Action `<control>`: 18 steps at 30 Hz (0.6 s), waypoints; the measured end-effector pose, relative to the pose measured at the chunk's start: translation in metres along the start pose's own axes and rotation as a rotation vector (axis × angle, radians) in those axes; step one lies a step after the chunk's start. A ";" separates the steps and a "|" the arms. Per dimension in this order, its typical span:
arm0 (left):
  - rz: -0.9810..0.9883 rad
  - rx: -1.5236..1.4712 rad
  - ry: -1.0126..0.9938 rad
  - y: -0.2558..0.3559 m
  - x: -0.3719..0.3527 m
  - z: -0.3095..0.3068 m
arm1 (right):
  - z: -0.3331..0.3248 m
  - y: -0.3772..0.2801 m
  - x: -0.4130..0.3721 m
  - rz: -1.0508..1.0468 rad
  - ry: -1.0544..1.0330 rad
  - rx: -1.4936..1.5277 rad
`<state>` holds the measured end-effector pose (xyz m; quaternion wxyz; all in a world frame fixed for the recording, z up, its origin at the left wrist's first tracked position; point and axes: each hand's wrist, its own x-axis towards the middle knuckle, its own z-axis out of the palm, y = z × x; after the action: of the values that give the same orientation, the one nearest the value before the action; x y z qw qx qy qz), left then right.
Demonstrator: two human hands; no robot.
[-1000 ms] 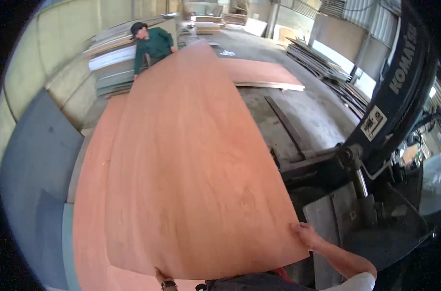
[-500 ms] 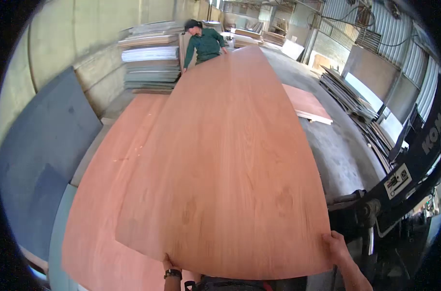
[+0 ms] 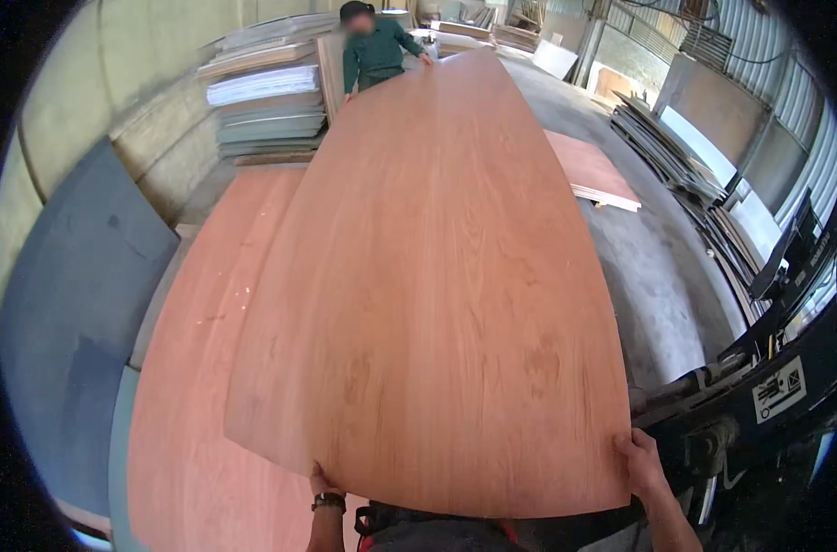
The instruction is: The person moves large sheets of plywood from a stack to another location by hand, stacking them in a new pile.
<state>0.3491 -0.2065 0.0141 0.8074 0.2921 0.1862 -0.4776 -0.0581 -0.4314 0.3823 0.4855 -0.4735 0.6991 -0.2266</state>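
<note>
A large reddish wooden sheet [image 3: 427,276] stretches away from me, held at its near edge by both my hands. My left hand [image 3: 323,482], with a dark band at the wrist, grips the near edge left of centre. At the near right corner, my right hand [image 3: 641,460] has its thumb on top and its other fingers mostly hidden. The far end is held by a co-worker [image 3: 378,51] in dark green and a black cap. Beneath and to the left lies another reddish sheet [image 3: 193,368], partly covered by the held one.
Dark boards [image 3: 87,322] lean at the left wall. A stack of sheets [image 3: 266,92] stands behind. Right are a low pile of reddish boards [image 3: 591,170], stacked dark panels [image 3: 667,147] and a black machine [image 3: 759,396] close to my right hand.
The view has shifted, so the co-worker and the sheet's far end appear higher in the frame. Both my hands keep their hold on the sheet.
</note>
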 end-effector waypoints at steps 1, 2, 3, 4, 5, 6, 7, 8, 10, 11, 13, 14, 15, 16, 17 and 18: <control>-0.007 -0.017 0.007 0.001 0.014 0.003 | 0.002 0.005 0.014 -0.018 -0.003 0.019; -0.009 -0.026 0.003 0.002 0.024 0.010 | 0.004 0.007 0.027 -0.041 -0.006 0.032; 0.011 -0.020 -0.022 0.005 0.031 0.016 | 0.009 0.010 0.039 -0.028 0.084 0.035; 0.034 -0.009 -0.045 0.009 0.037 0.022 | 0.011 0.011 0.051 -0.029 0.081 0.034; 0.036 -0.004 -0.045 0.012 0.045 0.030 | 0.013 0.013 0.062 -0.022 0.044 0.086; 0.042 0.027 -0.039 0.016 0.051 0.036 | 0.015 0.014 0.070 -0.007 0.007 0.140; 0.047 0.060 -0.032 0.021 0.054 0.043 | 0.020 0.011 0.077 0.006 0.005 0.148; 0.044 0.076 -0.026 0.025 0.055 0.049 | 0.026 0.004 0.082 0.022 0.017 0.172; 0.049 0.126 0.043 0.031 0.071 0.071 | 0.038 -0.010 0.099 0.033 0.040 0.215; 0.043 0.140 0.031 0.032 0.081 0.076 | 0.044 -0.014 0.108 0.035 0.042 0.232; 0.054 0.079 -0.006 0.035 0.101 0.082 | 0.051 -0.025 0.128 0.050 0.071 0.273; 0.036 0.107 -0.018 0.037 0.113 0.088 | 0.054 -0.030 0.139 0.048 0.020 0.295; 0.063 0.117 -0.063 0.037 0.122 0.094 | 0.055 -0.032 0.150 0.049 -0.029 0.313; 0.086 0.123 -0.109 0.035 0.132 0.102 | 0.057 -0.028 0.167 0.065 -0.003 0.333; 0.061 0.142 -0.119 0.035 0.144 0.112 | 0.062 -0.024 0.189 0.061 -0.021 0.306; 0.076 0.160 -0.102 0.034 0.152 0.123 | 0.061 -0.024 0.204 0.059 -0.041 0.280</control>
<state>0.4540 -0.3746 0.0294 0.8073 0.3378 0.0948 -0.4744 -0.0089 -0.6135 0.2805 0.5674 -0.3850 0.6641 -0.2979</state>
